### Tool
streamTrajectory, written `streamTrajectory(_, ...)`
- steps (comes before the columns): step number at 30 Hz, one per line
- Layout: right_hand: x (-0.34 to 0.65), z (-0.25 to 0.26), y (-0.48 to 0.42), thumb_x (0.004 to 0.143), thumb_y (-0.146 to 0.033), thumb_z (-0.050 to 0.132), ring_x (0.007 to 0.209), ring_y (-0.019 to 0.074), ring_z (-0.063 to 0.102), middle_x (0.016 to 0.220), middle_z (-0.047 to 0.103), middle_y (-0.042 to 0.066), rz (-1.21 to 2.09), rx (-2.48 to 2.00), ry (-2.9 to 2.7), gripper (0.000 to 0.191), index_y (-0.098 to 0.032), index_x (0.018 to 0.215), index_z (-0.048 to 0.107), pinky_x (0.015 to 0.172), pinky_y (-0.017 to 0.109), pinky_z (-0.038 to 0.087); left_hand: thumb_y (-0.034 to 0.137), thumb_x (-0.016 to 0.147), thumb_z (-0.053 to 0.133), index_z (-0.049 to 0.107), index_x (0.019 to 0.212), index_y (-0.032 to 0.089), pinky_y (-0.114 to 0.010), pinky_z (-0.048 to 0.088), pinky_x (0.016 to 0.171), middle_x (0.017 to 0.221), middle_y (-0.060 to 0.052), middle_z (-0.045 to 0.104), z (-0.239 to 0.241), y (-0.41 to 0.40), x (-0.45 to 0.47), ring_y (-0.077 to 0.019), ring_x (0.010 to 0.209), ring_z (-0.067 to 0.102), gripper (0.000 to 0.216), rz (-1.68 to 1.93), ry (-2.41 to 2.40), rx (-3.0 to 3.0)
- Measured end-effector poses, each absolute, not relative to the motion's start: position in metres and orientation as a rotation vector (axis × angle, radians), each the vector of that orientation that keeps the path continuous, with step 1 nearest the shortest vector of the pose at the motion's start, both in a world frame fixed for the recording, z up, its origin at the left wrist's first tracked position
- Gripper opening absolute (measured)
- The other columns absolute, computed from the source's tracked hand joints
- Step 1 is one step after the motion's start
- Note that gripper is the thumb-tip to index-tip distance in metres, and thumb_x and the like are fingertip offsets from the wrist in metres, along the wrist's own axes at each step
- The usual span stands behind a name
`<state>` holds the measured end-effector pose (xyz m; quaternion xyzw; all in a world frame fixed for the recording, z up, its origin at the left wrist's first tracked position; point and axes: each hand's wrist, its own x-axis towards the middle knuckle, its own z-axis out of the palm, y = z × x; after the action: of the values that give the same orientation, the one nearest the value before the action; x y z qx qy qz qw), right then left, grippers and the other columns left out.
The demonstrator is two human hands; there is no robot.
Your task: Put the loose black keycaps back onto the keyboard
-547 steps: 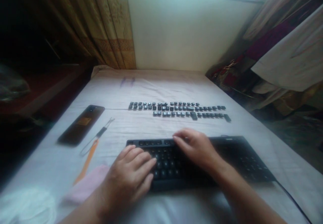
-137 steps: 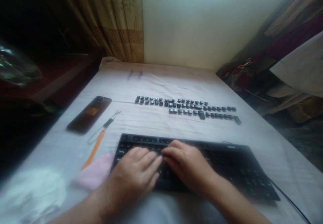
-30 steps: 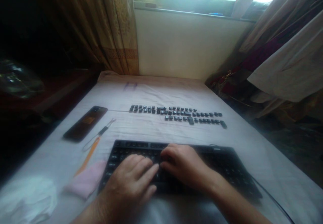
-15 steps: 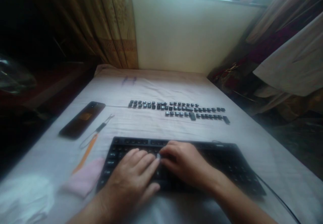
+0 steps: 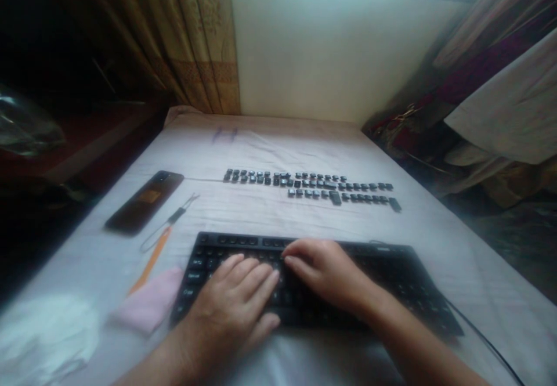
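A black keyboard [image 5: 418,293] lies on the cloth-covered surface in front of me, with bare gaps among its keys. My left hand [image 5: 230,299] rests palm down over its left part, fingers stretched out and holding nothing. Around the upper middle keys, my right hand [image 5: 324,270] is bent with thumb and index fingertip close together, just beyond my left index finger. Whether a keycap sits between those fingertips is too blurred to tell. Farther back, several loose black keycaps [image 5: 308,193] lie in rows.
Left of the keyboard are a dark phone [image 5: 145,201], an orange-handled tool with a wire end [image 5: 152,258] and a pink cloth [image 5: 150,305]. A cable [image 5: 483,339] trails off the keyboard's right side. Curtains [image 5: 200,43] hang by the far wall.
My right fingertips have moved slightly up and away from my left index fingertip, which they were beside at a pale key. My left hand stays on the keyboard. The view has shifted slightly.
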<state>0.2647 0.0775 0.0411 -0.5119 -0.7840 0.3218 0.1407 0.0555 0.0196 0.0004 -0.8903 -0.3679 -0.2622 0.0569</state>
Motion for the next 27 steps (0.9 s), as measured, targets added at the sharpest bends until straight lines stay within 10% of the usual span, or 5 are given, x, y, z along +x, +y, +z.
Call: streamTrajectory(27,0.255,0.044,0.076,0.085,-0.021,0.064,0.075,0.0180,0.067,0.080,0.076,0.003,0.888,-1.667,-2.267,0.012,-0.020,0.078,0.074,0.070,0.027,0.045,0.040,0.098,0.052,0.064,0.124,0.018,-0.040,0.034,0.113,0.120,-0.005,0.069,-0.005,0.018,0.054,-0.0216,0.115,0.059,0.036,-0.829,-1.146,-2.708)
